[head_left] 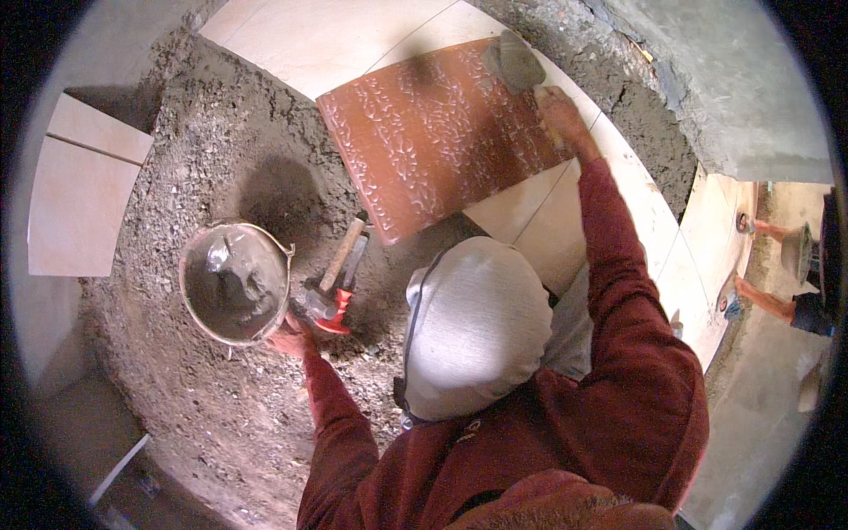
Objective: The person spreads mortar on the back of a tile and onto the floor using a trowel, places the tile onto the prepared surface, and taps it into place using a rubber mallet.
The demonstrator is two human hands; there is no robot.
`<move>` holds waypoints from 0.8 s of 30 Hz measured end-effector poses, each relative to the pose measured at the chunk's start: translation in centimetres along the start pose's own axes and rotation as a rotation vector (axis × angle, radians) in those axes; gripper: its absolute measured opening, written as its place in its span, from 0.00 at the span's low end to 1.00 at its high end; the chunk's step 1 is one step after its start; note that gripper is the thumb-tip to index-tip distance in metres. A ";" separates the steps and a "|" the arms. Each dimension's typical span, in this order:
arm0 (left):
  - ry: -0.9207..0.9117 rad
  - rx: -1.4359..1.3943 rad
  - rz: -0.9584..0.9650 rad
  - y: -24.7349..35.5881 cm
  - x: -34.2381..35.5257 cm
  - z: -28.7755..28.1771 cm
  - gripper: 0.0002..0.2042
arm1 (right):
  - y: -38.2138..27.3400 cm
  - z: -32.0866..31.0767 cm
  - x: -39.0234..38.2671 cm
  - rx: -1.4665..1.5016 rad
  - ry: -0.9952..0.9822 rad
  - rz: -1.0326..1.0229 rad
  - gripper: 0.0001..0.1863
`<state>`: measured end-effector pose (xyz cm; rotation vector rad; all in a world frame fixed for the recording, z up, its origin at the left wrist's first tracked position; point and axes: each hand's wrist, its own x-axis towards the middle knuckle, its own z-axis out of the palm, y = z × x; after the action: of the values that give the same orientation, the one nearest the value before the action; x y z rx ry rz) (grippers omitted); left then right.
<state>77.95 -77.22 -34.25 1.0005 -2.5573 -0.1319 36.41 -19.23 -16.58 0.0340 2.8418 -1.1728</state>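
Fingers of the right hand were wrapped around the handle of a trowel, its grey, mortar-loaded blade resting at the far corner of an upturned terracotta-brown tile. Fingers of the left hand were pressed against the near rim of a metal bucket of wet grey mortar; how far they curled could not be told.

The tile lay back-side up, tilted across 2 or more cream floor tiles already laid, with one edge overhanging the rough mortar bed. Its back showed pale raised ridges and no mortar coat over most of the surface.

Judged as technique: the mortar was best drawn from the far corner toward the body in even strokes, blade held at a low angle, so that the ridges filled without voids and the edges stayed thin.

A hammer with a wooden handle and a red-gripped chisel lay side by side between bucket and tile. Another person's bare feet stood at the right edge. No packages, labels or signs were visible.
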 end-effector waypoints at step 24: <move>0.035 -0.039 0.030 -0.2 -0.3 0.8 0.25 | -8.1 9.8 1.1 0.195 -0.742 -0.021 0.25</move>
<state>78.00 -77.17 -35.11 0.9419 -2.5266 -0.1535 35.42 -31.92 -17.91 -0.3449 2.0829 -1.1486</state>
